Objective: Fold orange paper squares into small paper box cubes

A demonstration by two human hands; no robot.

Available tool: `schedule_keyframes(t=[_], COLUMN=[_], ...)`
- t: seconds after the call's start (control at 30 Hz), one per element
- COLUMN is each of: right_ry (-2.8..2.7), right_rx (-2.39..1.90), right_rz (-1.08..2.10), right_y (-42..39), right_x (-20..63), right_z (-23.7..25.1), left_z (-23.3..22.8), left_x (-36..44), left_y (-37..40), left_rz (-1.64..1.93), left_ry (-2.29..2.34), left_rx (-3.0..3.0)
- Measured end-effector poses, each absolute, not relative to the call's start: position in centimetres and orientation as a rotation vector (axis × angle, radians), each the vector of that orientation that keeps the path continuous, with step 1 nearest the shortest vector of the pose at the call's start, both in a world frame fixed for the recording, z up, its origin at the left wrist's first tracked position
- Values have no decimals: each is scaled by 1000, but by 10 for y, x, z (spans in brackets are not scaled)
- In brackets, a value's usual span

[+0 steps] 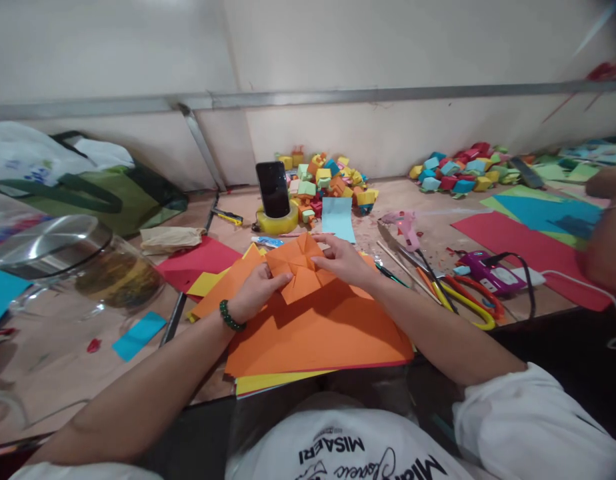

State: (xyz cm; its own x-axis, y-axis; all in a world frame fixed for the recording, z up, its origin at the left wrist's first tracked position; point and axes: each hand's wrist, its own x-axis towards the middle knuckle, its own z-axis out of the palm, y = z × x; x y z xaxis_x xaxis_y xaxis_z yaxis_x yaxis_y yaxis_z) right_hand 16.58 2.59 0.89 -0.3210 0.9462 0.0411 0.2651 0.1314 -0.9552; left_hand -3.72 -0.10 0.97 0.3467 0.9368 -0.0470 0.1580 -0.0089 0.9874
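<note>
Between my two hands is a folded square of orange paper [302,285], with crease lines meeting near its middle. My left hand [261,288] grips its left edge, thumb on top and fingers underneath; a dark green bead bracelet circles that wrist. At the upper right of the paper, my right hand [344,261] pinches it with the thumb on the face and the fingers behind the edge. Below lies a stack of coloured sheets [318,340], orange uppermost with yellow and red edges showing.
Behind stand a phone [274,190] on a yellow tape roll [278,220] and a pile of folded paper pieces [328,177]. Right lie scissors [468,303], a pink glue gun [407,229] and a purple device [493,273]. A glass jar [108,267] is left. Another person's arm [608,233] enters at right.
</note>
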Motion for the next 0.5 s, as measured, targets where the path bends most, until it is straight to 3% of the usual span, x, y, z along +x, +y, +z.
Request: schedule_keyframes(t=[0.1,0.23,0.37,0.5], right_ry=[-1655,-1679,-1748,-1843], right_rx=[-1290,-1461,-1542,-1467], right_rz=[1331,1216,1156,1225], right_y=[30,32,33,35], right_x=[169,170,171,173], right_z=[12,10,7,3], left_z=[4,2,2,-3], left_x=[-41,-51,-53,-45], left_y=[1,-1,-4,-4], left_rz=[891,1128,686,473], left_ry=[1168,1358,993,939], left_rx=[1666,2352,2974,3019])
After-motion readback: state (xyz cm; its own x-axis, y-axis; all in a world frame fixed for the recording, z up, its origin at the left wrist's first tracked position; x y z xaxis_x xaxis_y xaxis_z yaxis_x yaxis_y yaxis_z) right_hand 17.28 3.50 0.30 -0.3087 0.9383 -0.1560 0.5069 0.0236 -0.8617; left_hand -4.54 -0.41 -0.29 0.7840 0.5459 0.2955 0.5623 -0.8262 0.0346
